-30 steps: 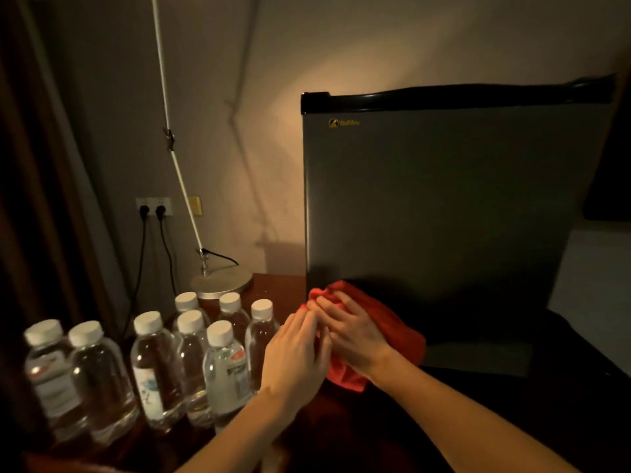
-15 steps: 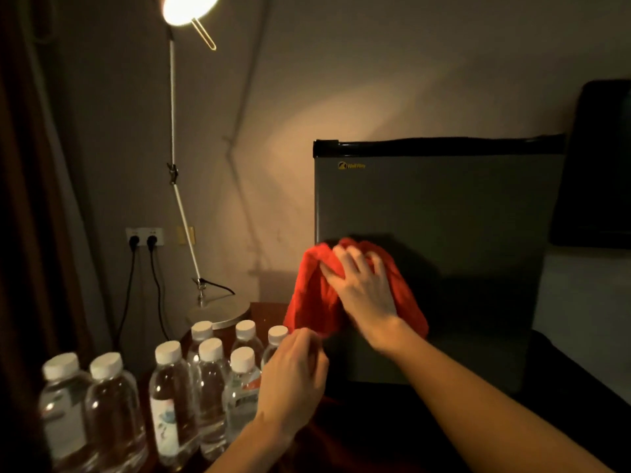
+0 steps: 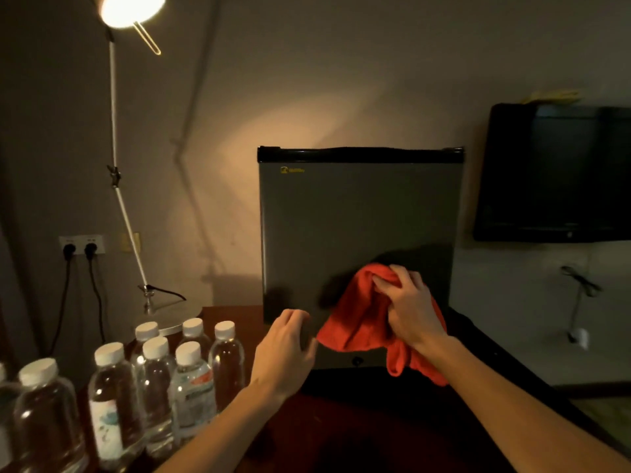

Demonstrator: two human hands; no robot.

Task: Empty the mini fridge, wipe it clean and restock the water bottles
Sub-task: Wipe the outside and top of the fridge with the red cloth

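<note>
the right hand [image 3: 408, 307] has its fingers curled into a bunched red cloth [image 3: 358, 315], pressing it against the lower front of the closed fridge door [image 3: 358, 216], likely so the wad stays firm while rubbing. loose ends of the cloth hang below the wrist. the left hand [image 3: 285, 349] sits at the door's lower left edge, fingers loosely bent and holding nothing; whether it touches the door i cannot tell, but it seems placed to steady the fridge. the water bottles [image 3: 153, 373] stand capped in a cluster on the table [image 3: 246, 319] to the left, out of the way until restocking. judging by this, wiping is in hand.
</note>
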